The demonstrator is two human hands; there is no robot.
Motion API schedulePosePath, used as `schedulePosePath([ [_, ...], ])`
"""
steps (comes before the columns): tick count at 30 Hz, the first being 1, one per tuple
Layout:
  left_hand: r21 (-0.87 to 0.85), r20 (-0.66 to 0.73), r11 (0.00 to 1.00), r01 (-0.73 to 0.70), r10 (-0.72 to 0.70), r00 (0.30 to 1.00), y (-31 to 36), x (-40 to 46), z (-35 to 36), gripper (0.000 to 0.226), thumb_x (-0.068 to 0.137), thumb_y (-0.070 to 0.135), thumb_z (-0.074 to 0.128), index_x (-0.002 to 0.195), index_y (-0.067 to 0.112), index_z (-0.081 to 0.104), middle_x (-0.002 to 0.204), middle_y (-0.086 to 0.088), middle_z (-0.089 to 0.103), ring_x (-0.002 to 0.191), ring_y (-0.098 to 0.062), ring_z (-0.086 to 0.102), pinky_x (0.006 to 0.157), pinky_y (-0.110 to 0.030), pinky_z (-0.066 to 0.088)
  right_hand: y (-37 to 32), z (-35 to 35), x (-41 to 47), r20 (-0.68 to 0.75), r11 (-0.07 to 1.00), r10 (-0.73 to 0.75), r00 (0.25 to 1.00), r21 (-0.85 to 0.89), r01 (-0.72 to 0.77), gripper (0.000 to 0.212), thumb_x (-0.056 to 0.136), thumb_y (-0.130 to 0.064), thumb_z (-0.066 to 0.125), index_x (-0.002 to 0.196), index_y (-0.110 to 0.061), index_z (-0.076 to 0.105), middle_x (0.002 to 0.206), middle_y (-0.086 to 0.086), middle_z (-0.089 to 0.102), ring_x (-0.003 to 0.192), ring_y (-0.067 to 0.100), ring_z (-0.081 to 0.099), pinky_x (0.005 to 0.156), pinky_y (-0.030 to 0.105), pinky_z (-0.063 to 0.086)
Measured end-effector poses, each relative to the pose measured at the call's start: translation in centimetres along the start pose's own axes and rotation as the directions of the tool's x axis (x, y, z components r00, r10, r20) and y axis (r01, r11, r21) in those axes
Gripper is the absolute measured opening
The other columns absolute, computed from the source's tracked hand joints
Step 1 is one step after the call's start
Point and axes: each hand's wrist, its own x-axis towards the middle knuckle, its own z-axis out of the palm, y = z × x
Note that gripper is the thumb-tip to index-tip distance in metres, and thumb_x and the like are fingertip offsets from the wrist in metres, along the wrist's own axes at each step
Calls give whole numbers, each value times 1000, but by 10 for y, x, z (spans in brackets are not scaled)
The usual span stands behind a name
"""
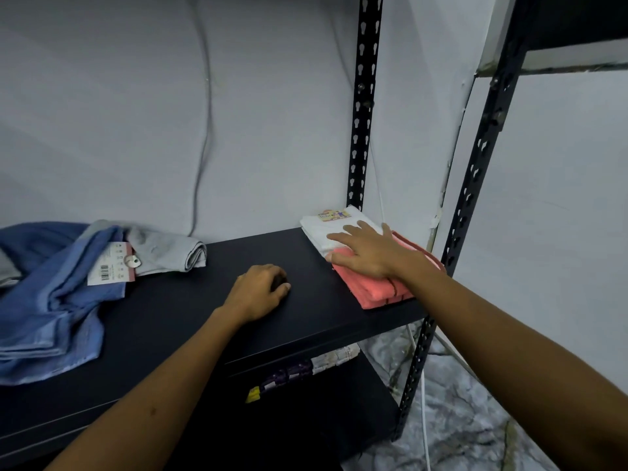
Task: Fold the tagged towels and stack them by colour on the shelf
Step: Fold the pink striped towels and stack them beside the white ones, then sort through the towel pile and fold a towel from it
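Note:
My right hand [368, 251] lies flat with straight fingers across a folded pink towel [375, 290] and a folded white towel [326, 231] at the right end of the black shelf [190, 321]. The white towel carries a colourful label at its back edge. My left hand [261, 290] rests on the shelf's middle with its fingers curled under, holding nothing. At the left lies a loose blue towel [54, 307] with a barcode tag [112, 265], and behind it a rumpled grey towel [170, 249].
Black perforated uprights [363, 107] frame the shelf's right side. A lower shelf holds purple and white packaged goods [306, 367]. A grey cable [204, 130] hangs down the white wall. Marbled floor and a white cord show at the lower right.

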Motion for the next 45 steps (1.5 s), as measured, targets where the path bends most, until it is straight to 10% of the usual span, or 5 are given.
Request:
schedulePosePath([
  [16,265,-333,915,304,-209,920,-153,-94,-120,44,77,37,40,97,12,69,97,-13,69,96,-35,64,74,-44,53,-187,15,102,-8,868,-411,912,303,394,58,95,-38,59,147,-21,40,148,6,45,134,24,43,108,37,38],
  [21,368,-205,834,411,-358,911,-179,-110,-118,69,83,57,31,144,27,42,163,-5,18,149,-26,16,106,-60,27,-240,41,140,-100,857,-377,921,338,388,63,95,-38,58,150,-19,34,154,8,36,141,26,33,112,39,33],
  [25,361,-196,774,520,-483,854,-193,-110,-102,90,74,71,8,156,33,11,165,2,-11,151,-19,-8,115,-61,4,-267,77,160,-73,881,-319,945,346,324,69,97,-46,52,154,-28,20,161,7,18,145,32,19,115,49,26],
  [32,314,-292,771,555,-477,829,-202,-109,-95,74,94,58,38,156,30,9,164,3,-14,151,-18,-11,113,-67,4,-274,101,164,-294,926,-197,935,257,275,44,99,-20,49,139,-36,51,132,2,59,114,28,50,91,43,45],
  [45,239,-316,738,631,-555,770,-203,-114,-99,65,99,49,38,156,34,11,165,1,-4,151,-22,-2,113,-64,10,-205,96,114,-338,948,-45,940,282,146,37,97,-11,50,126,-28,65,121,7,62,105,27,52,79,43,52],
])
